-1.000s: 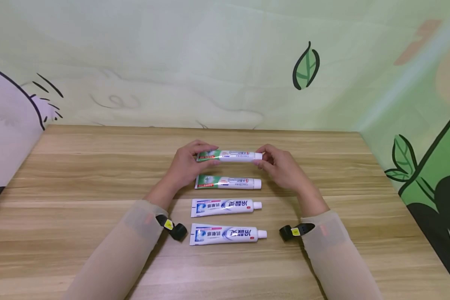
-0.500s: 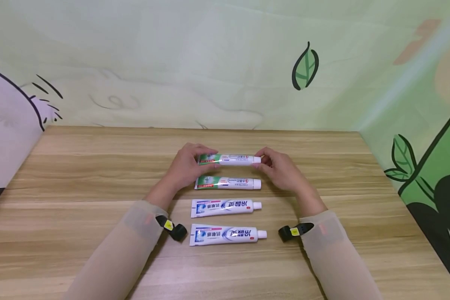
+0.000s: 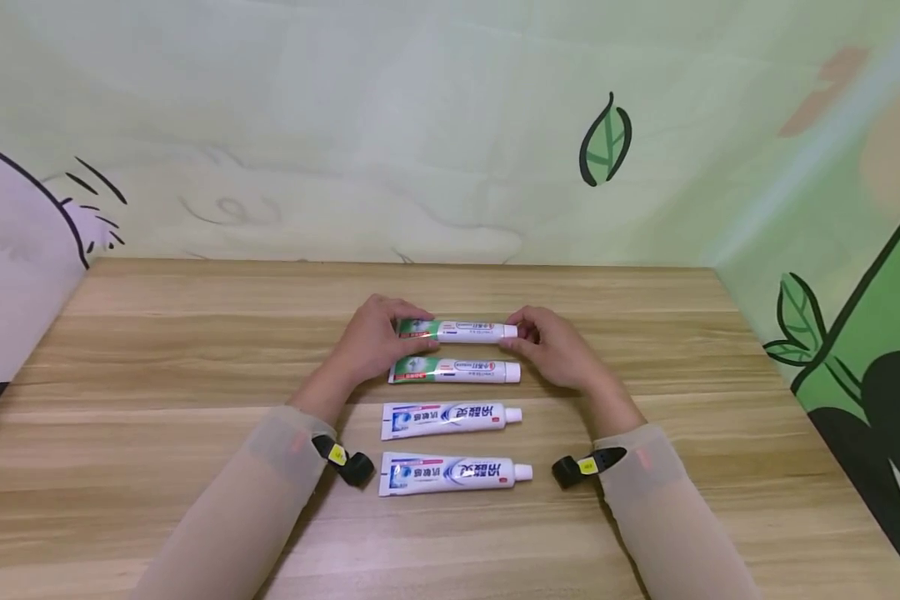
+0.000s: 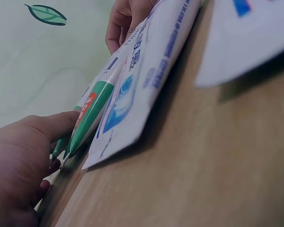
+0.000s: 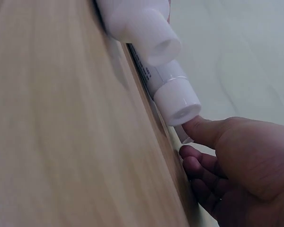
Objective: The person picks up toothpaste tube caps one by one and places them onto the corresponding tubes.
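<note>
Four is avoided here: several toothpaste tubes lie in a column, caps to the right. The farthest, a green-and-white toothpaste tube (image 3: 471,332), is held at both ends. My left hand (image 3: 375,340) grips its flat green end between thumb and fingers. My right hand (image 3: 558,348) pinches it at the white cap. Just nearer lies a matching green-and-white tube (image 3: 468,371), untouched, close below the held one. In the left wrist view, my left thumb reaches behind the nearer green tube (image 4: 92,113). The right wrist view shows my right thumb and curled fingers beyond a white cap (image 5: 178,101).
Nearer to me lie two blue-and-white toothpaste tubes, one (image 3: 446,419) in the middle and one (image 3: 450,473) in front. Wrist cameras (image 3: 356,469) hang beside them on both sides. The wooden table (image 3: 157,375) ends at a printed backdrop (image 3: 345,125).
Both hands have brought the farthest tube toward me, narrowing its gap to the second green tube. The other tubes keep their places; the head view has tilted slightly.
</note>
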The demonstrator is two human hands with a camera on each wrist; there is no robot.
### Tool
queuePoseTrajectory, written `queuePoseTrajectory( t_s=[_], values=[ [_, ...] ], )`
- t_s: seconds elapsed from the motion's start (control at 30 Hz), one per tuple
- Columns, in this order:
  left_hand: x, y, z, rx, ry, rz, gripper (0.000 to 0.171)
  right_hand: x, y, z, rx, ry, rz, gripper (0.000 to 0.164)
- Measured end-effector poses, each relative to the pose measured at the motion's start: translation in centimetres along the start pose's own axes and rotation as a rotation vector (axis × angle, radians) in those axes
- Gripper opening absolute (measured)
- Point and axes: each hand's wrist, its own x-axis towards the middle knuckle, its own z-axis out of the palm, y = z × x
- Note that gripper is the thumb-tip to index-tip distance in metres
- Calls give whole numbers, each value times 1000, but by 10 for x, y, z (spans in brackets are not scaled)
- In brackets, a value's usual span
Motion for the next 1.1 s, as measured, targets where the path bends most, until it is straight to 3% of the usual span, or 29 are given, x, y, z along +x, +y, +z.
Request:
queuePoseTrajectory(
  t_s=[0.33,0.7,0.93,1.1],
  values=[
    [6,-6,-1,28,-3,2,38,12,5,6,-6,6,-23,27],
    [12,-11,6,46,-11,35,42,11,13,7,19,-2,23,30],
    [11,-13,4,21,-24,41,52,10,16,7,91,-21,46,42],
    [9,-20,1,-23,-6,8,58,16,18,8,128,-25,65,44]
  ],
)
